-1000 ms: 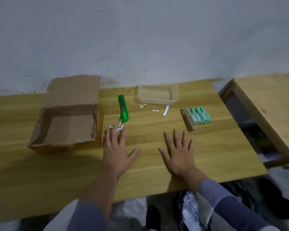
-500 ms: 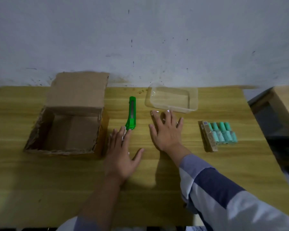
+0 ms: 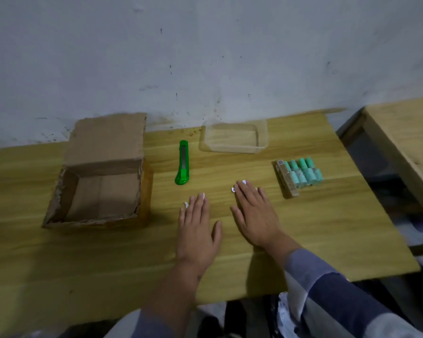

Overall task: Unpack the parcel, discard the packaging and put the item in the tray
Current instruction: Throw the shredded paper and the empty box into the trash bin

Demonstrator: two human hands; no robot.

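Observation:
An open brown cardboard box (image 3: pixel 100 189) stands on the left of the wooden table (image 3: pixel 83 264), empty inside, its flap raised at the back. A clear plastic tray (image 3: pixel 233 139) sits near the wall, empty. The item, a pack of teal bottles with a brown card strip (image 3: pixel 300 175), lies right of my hands. My left hand (image 3: pixel 197 230) and my right hand (image 3: pixel 254 215) lie flat on the table, palms down, fingers together. Small white paper scraps (image 3: pixel 233 189) peek out from under the fingertips of both hands.
A green utility knife (image 3: pixel 182 162) lies between the box and the tray, just beyond my left hand. A second wooden table (image 3: pixel 405 140) stands at the right across a dark gap. A grey wall runs along the back edge.
My right hand has slid back toward me from just in front of the tray, dragging white scraps with it. My left hand has come slightly nearer too. The view has shifted.

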